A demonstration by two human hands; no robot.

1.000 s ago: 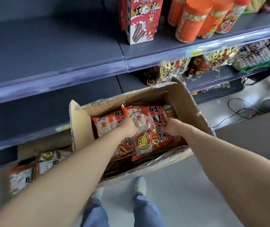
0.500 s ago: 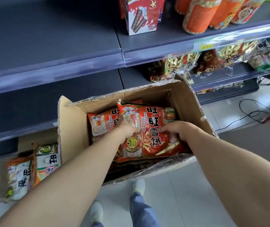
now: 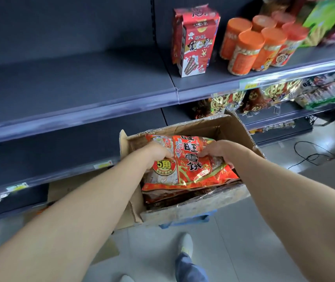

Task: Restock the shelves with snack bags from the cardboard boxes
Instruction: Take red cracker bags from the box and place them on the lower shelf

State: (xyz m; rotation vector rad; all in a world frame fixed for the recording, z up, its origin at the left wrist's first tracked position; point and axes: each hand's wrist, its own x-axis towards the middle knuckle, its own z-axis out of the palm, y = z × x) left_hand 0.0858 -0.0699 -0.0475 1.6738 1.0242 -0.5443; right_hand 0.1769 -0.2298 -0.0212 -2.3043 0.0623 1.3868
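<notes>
An open cardboard box (image 3: 195, 208) stands in front of the shelves and holds red snack bags. The top red snack bag (image 3: 191, 169) is tilted up out of the box, above the darker bags below it. My left hand (image 3: 158, 152) grips its upper left part. My right hand (image 3: 217, 149) pinches its upper right edge. Dark grey shelves (image 3: 77, 110) run across the left, with bare boards at two levels.
On the upper right shelf stand red wafer boxes (image 3: 195, 41) and orange-lidded jars (image 3: 250, 51). Gold and red bags (image 3: 229, 100) fill the shelf below them. A black cable (image 3: 313, 153) lies on the tiled floor at right. My shoes show at the bottom.
Both hands have raised the top bag higher out of the box. My view has tilted up and right, so the bags on the low left shelf are out of sight.
</notes>
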